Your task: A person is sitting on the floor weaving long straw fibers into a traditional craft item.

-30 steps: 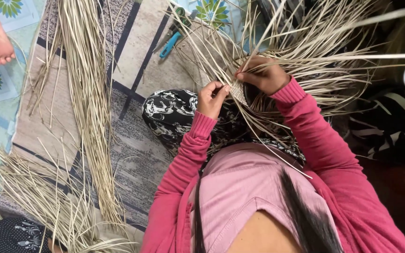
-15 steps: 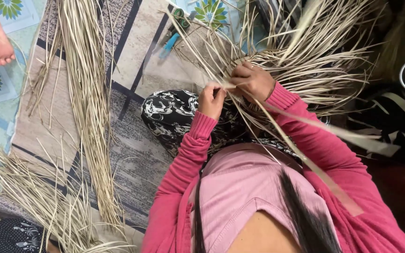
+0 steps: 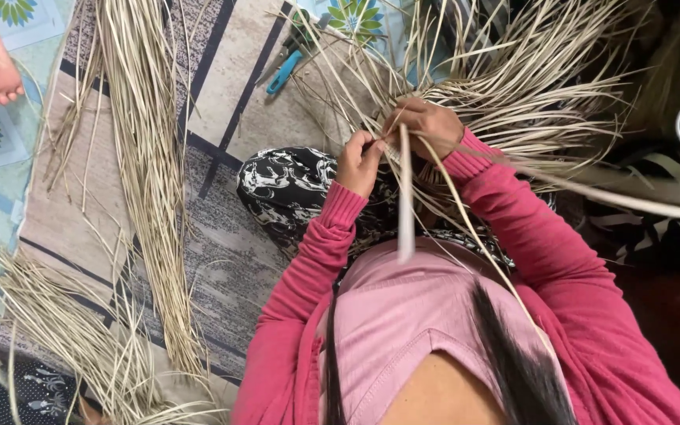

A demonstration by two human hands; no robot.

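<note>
Both hands up front over my lap, working the woven reed mass (image 3: 513, 102). L hand (image 3: 358, 161) pinched shut on one pale reed strip (image 3: 405, 197); the strip's long axis runs from the pinch straight back toward my chest, free end loose over my pink shirt. R hand (image 3: 426, 126) just beside L, closer to the weave, fingers curled down on the strands there — clamped on a bunch, can't tell which ones. Weave lies ahead and to the R of both grips. Loose reed bundle (image 3: 147, 181) well apart, on mat (image 3: 222, 260) to my L. Blue-handled tool (image 3: 283, 72) beyond, untouched.
</note>
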